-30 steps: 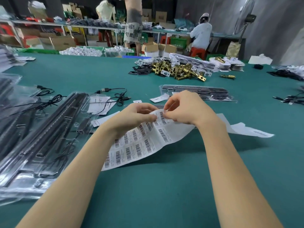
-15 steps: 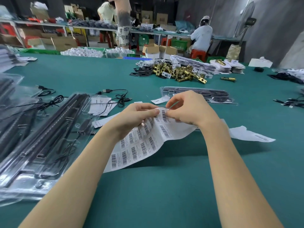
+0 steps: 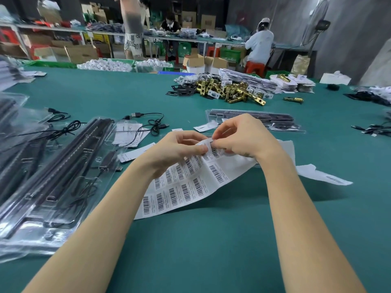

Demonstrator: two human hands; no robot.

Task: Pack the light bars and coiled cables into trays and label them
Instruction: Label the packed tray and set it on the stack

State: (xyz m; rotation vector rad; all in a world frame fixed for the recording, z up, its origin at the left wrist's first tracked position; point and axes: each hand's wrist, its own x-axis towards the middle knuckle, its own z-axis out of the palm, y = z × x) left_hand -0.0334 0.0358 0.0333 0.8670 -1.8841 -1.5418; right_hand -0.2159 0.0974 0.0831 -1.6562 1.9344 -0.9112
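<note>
matt paper label sheet (image 3: 190,185), glossy clear plastic trays (image 3: 38,240)

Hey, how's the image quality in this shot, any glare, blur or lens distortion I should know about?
Head view: wide-angle bending curves the green table and stretches the forearms; glare whitens the clear plastic tray at left; the person walking at the back is motion-blurred; the barcode label sheet and both hands stay sharp, with a soft shadow beneath the sheet.
</note>
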